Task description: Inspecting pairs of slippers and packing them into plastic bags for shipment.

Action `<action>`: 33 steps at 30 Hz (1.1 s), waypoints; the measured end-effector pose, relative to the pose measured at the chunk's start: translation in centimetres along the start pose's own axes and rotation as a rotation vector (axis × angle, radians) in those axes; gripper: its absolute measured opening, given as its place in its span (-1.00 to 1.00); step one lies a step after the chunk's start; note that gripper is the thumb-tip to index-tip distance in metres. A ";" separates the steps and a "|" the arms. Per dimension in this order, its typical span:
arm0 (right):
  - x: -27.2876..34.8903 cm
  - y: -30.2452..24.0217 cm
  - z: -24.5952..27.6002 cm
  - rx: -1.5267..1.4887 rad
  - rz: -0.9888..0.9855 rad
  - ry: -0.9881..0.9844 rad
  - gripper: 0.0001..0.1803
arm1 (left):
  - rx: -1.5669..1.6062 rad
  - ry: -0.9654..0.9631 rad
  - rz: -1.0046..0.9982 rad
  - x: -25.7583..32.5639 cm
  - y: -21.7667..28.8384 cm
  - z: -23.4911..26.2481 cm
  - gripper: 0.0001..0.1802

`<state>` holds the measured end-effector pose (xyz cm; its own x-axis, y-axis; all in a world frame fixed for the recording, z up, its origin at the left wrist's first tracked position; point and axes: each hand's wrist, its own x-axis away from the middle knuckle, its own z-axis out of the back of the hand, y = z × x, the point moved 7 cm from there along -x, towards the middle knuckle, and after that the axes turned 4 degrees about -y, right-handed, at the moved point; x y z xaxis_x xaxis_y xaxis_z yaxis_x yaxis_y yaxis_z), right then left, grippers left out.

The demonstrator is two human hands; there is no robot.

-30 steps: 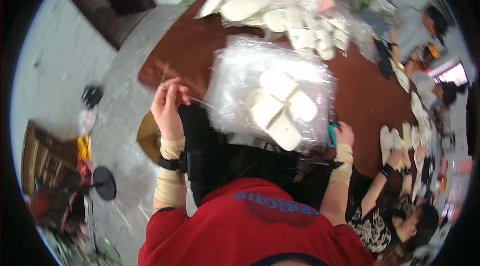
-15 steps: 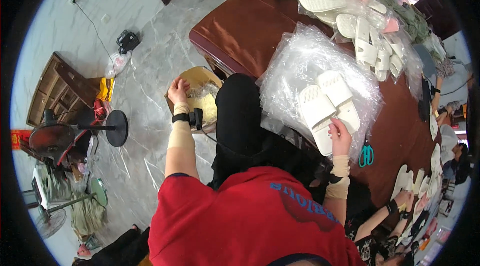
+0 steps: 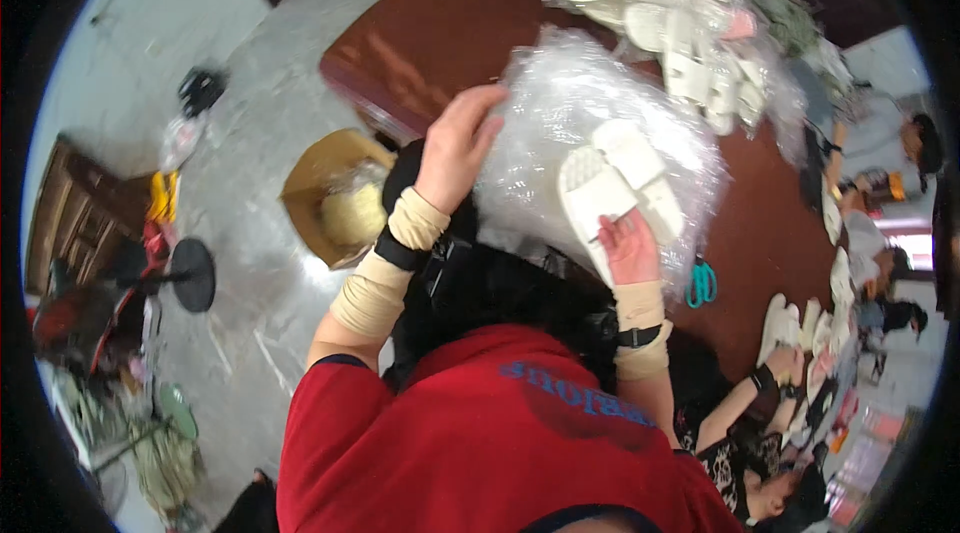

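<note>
A pair of white slide slippers, one (image 3: 596, 191) partly over the other (image 3: 632, 155), lies on a stack of clear plastic bags (image 3: 540, 83). My right hand (image 3: 634, 255) is palm up at the near side of the pair, its fingers apart and touching the nearer slipper by its strap. My left hand (image 3: 456, 151) is raised beside the left edge of the bag stack, its fingers stretched toward the plastic and nothing seen in it. Both of my wrists are wrapped in beige bandage with a black strap.
An open cardboard box (image 3: 310, 203) with yellowish contents stands on the floor to the left. Teal scissors (image 3: 702, 283) lie on the brown table (image 3: 420, 43). Bagged white and pink slippers (image 3: 690, 43) are heaped at the back. Another person's hand (image 3: 785, 365) is among slippers at right.
My left hand has moved from above the cardboard box rightward to the edge of the bag stack. My right hand has turned palm up, still by the slippers. The whole view has shifted.
</note>
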<state>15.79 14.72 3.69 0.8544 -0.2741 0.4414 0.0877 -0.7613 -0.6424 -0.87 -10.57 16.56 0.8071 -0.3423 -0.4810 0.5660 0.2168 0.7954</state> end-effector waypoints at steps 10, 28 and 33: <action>7.9 -10.6 -0.8 1.352 0.317 -0.054 -0.53 | -0.277 -0.245 -0.263 -1.0 -2.8 -18.4 -0.57; -1.6 -8.9 -3.3 2.254 0.542 -0.184 -0.70 | -0.294 -0.435 -0.164 0.8 -5.7 -21.7 -0.39; 1.7 -17.5 -1.1 2.036 0.547 -0.006 -0.71 | -0.360 -0.422 -0.174 0.7 -5.4 -21.2 -0.38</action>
<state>15.16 26.89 16.38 0.9819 -0.1887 0.0172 0.1855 0.9388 -0.2903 0.17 7.40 4.14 0.6025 -0.7192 -0.3461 0.7650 0.3967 0.5073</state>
